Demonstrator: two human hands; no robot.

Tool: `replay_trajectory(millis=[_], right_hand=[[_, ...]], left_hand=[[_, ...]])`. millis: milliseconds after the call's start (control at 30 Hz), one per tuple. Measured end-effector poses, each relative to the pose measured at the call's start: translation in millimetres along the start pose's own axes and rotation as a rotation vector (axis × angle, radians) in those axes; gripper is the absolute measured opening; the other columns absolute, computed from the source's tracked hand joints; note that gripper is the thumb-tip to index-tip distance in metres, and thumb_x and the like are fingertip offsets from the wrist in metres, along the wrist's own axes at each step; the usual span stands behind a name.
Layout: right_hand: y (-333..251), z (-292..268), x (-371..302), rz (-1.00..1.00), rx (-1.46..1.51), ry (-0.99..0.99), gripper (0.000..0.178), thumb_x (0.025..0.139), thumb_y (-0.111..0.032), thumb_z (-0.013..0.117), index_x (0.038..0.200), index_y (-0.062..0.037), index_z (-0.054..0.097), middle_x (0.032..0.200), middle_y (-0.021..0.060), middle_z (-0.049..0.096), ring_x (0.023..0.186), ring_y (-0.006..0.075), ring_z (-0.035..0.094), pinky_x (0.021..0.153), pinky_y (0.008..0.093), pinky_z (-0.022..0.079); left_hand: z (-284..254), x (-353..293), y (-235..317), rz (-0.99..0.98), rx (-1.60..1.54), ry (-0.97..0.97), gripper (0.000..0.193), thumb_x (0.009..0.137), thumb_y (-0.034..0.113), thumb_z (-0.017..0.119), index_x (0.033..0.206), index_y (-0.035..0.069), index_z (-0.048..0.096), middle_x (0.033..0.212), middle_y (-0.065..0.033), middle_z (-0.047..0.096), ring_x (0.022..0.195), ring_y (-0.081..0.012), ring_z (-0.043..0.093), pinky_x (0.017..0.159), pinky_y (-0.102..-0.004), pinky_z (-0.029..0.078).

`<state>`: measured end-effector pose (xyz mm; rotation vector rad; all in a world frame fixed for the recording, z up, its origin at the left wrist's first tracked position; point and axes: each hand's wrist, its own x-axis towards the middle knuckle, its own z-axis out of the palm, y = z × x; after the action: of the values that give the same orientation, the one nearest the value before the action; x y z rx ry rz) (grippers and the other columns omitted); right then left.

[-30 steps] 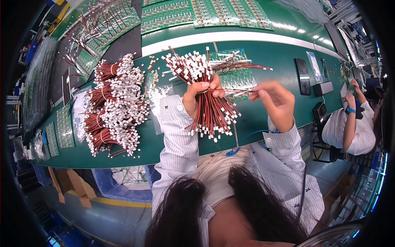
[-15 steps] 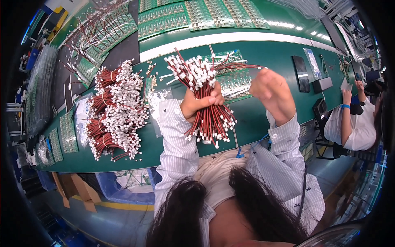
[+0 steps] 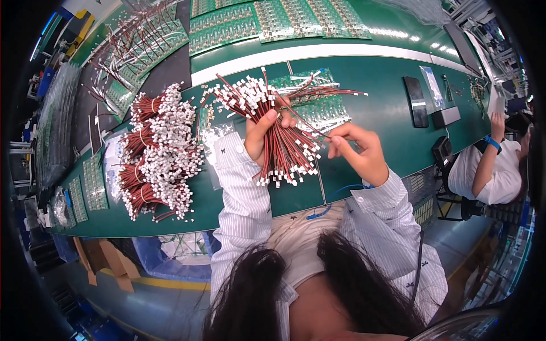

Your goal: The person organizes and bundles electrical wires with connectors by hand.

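Green workbench (image 3: 387, 94) below — left fingers (image 3: 288, 121) wrap the wire bundle (image 3: 280, 142) mid-length.

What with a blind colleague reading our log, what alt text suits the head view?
A person's left hand grips a bundle of dark red wires with white connectors over a green workbench, while the right hand pinches a wire. Banded wire bundles lie at left; green circuit boards lie beyond.
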<state>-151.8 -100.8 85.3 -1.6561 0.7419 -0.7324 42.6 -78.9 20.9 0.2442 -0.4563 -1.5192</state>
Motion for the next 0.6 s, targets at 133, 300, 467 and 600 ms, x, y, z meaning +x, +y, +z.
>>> replay_trajectory(millis=[133,300,467,600], right_hand=[[4,1,1,-0.033,-0.093,-0.054,0.008,0.08,-0.002,0.05,0.082,0.0044,0.054,0.07,0.0066,0.057,0.061,0.0113,0.057,0.056,0.023,0.044],[3,1,2,0.0,-0.141,-0.092,0.007,0.079,0.0,0.05,0.082,0.0045,0.054,0.068,0.0077,0.058,0.059,0.011,0.055,0.056,0.0216,0.043],[5,3,0,0.028,-0.15,-0.056,0.007,0.077,0.001,0.051,0.082,0.0047,0.054,0.065,0.0068,0.058,0.06,0.0114,0.057,0.056,0.0218,0.041],[3,2,0,0.001,-0.191,-0.022,0.007,0.077,0.0,0.052,0.082,0.0043,0.054,0.066,0.0065,0.058,0.061,0.0105,0.056,0.055,0.0212,0.04]], left_hand=[[-2,1,3,-0.035,0.074,0.032,0.023,0.085,0.019,0.045,0.101,0.003,0.04,0.078,-0.0042,0.045,0.078,-0.0156,0.044,0.077,-0.0294,0.039],[-4,1,2,0.028,-0.063,0.135,0.02,0.081,0.005,0.049,0.1,0.004,0.041,0.089,-0.0064,0.049,0.075,-0.0154,0.048,0.069,-0.0294,0.043],[-2,2,3,0.03,-0.02,0.161,0.021,0.08,0.006,0.051,0.099,0.003,0.041,0.086,-0.0063,0.049,0.072,-0.0157,0.048,0.07,-0.0304,0.043],[5,3,7,0.013,0.301,0.151,0.015,0.083,0.015,0.05,0.091,0.004,0.043,0.075,-0.0039,0.046,0.072,-0.0143,0.045,0.072,-0.0281,0.041]])
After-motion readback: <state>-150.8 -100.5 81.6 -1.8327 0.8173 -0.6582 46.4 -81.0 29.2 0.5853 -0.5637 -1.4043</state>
